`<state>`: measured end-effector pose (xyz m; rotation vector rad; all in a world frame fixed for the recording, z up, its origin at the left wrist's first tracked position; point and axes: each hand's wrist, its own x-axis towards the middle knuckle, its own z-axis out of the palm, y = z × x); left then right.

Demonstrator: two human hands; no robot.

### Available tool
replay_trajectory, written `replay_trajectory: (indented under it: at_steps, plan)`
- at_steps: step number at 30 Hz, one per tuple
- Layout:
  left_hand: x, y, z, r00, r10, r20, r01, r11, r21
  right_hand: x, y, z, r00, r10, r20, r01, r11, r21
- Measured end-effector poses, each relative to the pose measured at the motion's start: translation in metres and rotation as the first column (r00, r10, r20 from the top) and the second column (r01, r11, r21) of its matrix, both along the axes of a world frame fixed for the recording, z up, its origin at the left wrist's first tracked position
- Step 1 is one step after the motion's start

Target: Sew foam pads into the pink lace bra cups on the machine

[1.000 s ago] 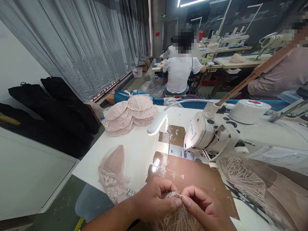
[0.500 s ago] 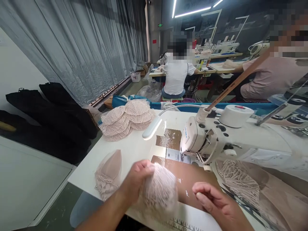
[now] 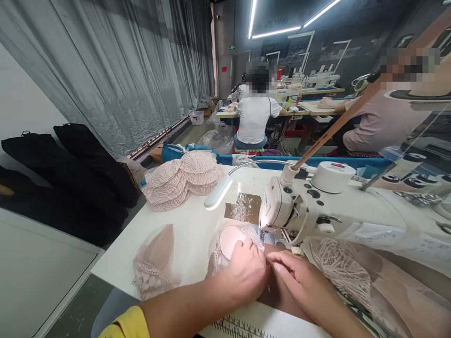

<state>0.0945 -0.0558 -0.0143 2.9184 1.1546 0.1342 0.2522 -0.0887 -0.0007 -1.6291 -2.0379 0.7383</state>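
A pale pink lace bra cup [image 3: 229, 240] lies on the sewing machine bed, its smooth inner side up and its far edge close to the needle area. My left hand [image 3: 248, 270] is closed over the cup's near right edge, fingers curled. Just to the right, my right hand [image 3: 299, 277] pinches the same edge between thumb and fingers, almost touching the left. The white sewing machine [image 3: 282, 202] stands right behind both hands. What the fingertips grip is partly hidden.
A stack of lace cups [image 3: 185, 180] sits at the table's back left. Another sheer cup piece [image 3: 155, 263] lies front left. Lace and mesh fabric [image 3: 343, 263] rests under the machine arm at right. A lamp [image 3: 220, 192] overhangs the table. Two people sit farther back.
The cup has moved from near the table's front edge to the machine needle area and now shows its inner side. My right hand has come in and taken its edge.
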Motion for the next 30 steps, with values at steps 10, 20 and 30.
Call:
replay_trajectory:
  at_steps: [10,20,30]
  plan:
    - [-0.035,0.025,0.004,0.921,-0.096,0.378,0.171,0.970,-0.170,-0.010,-0.005,-0.038,0.886,-0.013,0.464,-0.176,0.916,0.361]
    - [-0.030,0.050,-0.014,0.901,-0.243,0.360,0.274,0.961,-0.036,-0.015,0.007,-0.040,0.878,-0.176,0.445,-0.076,0.867,0.493]
    - [-0.036,0.067,-0.019,0.886,-0.294,0.358,0.324,0.946,-0.026,-0.017,0.008,-0.043,0.849,-0.174,0.499,-0.066,0.902,0.427]
